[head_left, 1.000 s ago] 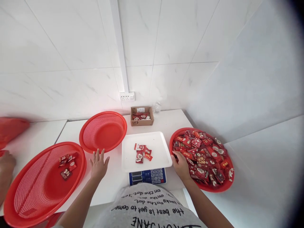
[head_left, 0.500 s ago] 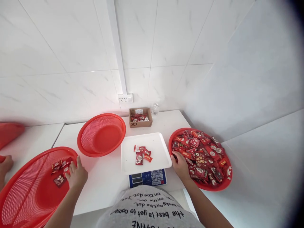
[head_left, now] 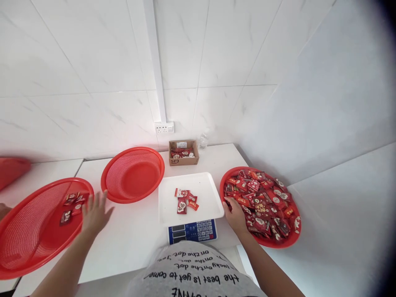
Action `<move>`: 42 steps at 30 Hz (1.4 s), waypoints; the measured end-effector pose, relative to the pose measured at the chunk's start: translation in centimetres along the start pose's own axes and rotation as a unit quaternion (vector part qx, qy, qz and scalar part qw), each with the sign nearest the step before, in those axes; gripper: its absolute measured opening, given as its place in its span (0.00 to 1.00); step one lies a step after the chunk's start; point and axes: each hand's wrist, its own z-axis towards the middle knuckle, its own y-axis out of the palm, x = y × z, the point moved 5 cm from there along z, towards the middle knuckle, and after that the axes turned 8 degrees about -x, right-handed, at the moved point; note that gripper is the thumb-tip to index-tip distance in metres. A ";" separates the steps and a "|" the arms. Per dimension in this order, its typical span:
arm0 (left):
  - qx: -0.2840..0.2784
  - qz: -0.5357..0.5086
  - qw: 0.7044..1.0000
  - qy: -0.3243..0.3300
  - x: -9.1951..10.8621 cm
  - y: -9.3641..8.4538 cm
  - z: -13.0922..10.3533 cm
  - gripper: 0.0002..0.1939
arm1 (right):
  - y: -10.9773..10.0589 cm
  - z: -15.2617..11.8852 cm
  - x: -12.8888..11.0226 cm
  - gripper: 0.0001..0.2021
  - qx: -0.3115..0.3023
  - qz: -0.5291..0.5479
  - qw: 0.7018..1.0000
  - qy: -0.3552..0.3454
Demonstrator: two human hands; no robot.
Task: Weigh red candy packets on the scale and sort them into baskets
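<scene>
A person's left hand (head_left: 94, 218), fingers (head_left: 97, 203) wide, is by the right rim of the left basket (head_left: 51, 237) while the right hand (head_left: 235, 216) curls — gripping or not, one cannot tell — at the right basket (head_left: 275, 244), packets (head_left: 182, 206) lying in both and on the tray (head_left: 202, 185) between.

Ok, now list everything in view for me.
Walls: two, whitish, back, right
Conduit: one, white, back wall
Socket: one, white, below conduit
Tabletop: count unclear, white, centre
Scale: one, blue panel, centre
Tray: one, white, on scale
Box: one, brown, behind tray
Container: one, clear, beside box
Left basket: one, red, left
Middle basket: one, red, centre-left
Right basket: one, red, right
Packets: many, mostly red, tray, box, outer baskets
Unclear item: one, red, left edge
Co-worker's hand: one, left edge
Shirt: one, grey, bottom
Left hand: one, by left basket
Right hand: one, by right basket
</scene>
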 end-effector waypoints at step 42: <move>-0.149 -0.224 0.928 0.257 23.4 1.9 -4.1 0.17 | -0.2 0.1 -0.3 0.16 -0.014 0.028 0.999 0.022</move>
